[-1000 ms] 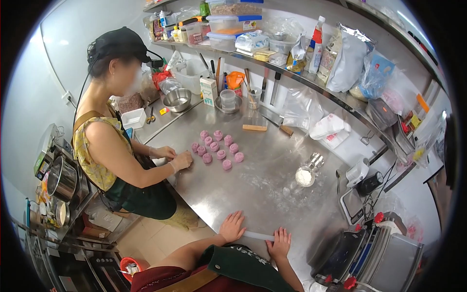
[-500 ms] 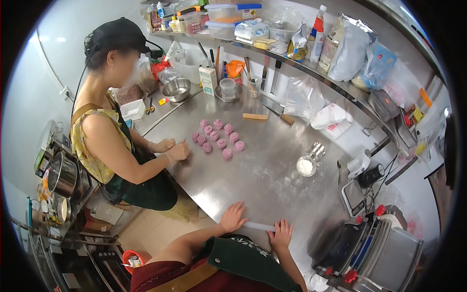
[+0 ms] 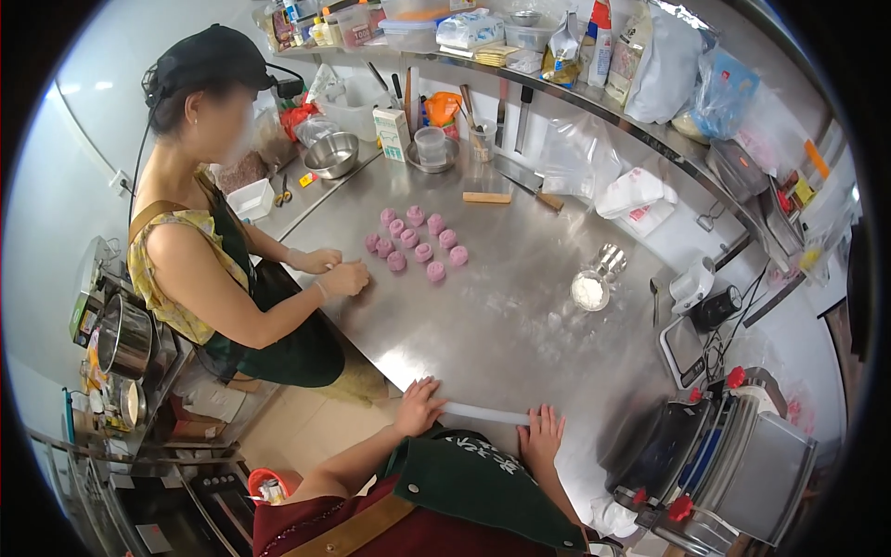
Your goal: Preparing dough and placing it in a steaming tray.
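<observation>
My left hand (image 3: 416, 406) lies on the near edge of the steel table (image 3: 492, 334), fingers extended, at one end of a pale smooth rod (image 3: 484, 412). My right hand (image 3: 544, 434) rests open at the rod's other end, fingers spread. The rod lies crosswise under or beside my palms; exact contact is hidden. Farther back on the table stand several pink, flower-shaped dough pieces (image 3: 415, 243) in a cluster. A small metal container of white flour (image 3: 587, 293) sits to the right, with faint flour smears around it.
At the left a co-worker (image 3: 213, 278) has both hands (image 3: 342, 277) together at the table's edge. Steel bowl (image 3: 330, 153), wooden scraper (image 3: 487, 197), knife and cups stand at the back under a crowded shelf (image 3: 603, 88). A scale (image 3: 679, 353) and machine (image 3: 733, 455) occupy the right.
My left hand has shifted leftward and forward-then-back slightly along the edge with the rod, and the view has tilted slightly. The co-worker's hands still work together at the edge.
</observation>
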Demonstrator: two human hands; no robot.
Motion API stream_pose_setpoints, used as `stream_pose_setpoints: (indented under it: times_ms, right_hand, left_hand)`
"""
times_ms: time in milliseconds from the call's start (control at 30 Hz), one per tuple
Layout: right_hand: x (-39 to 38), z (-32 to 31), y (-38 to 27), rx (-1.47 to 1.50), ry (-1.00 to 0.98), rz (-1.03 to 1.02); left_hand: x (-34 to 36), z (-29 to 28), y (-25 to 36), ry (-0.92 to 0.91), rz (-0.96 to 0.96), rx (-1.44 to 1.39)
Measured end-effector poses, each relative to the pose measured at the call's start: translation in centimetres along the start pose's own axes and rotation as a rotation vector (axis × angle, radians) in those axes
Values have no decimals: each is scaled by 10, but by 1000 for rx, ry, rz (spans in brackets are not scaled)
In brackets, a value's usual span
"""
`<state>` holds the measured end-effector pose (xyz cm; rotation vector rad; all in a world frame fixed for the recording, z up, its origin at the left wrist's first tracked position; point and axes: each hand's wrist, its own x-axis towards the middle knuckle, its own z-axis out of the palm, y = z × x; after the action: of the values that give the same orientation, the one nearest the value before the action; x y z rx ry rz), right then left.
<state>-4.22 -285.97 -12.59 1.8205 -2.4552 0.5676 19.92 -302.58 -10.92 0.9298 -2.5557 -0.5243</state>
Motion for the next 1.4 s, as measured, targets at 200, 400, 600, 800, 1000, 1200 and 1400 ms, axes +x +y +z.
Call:
stream_pose_setpoints:
  times_ms: [200,400,600,800,1000,1200,1400]
  right_hand:
    - [5,0,-1,-18,-5,15]
    - [4,4,0,-6,22,20]
    - [2,4,0,-13,19,24]
    - [1,3,-1,-6,36,25]
    - [3,3,-1,-1,15,49]
    - [5,4,-2,-14,7,65]
    - [0,12,2,-18,44,71]
  left_hand:
    - [0,7,0,46,-51,11]
    - [-4,11,3,81,-90,-6]
    - [-5,13,4,95,-109,-12]
    - [-7,16,3,96,-118,-23]
    - [-6,18,2,94,-133,-45]
    - [-4,15,1,80,-109,-59]
    - [-2,15,2,110,-76,-74]
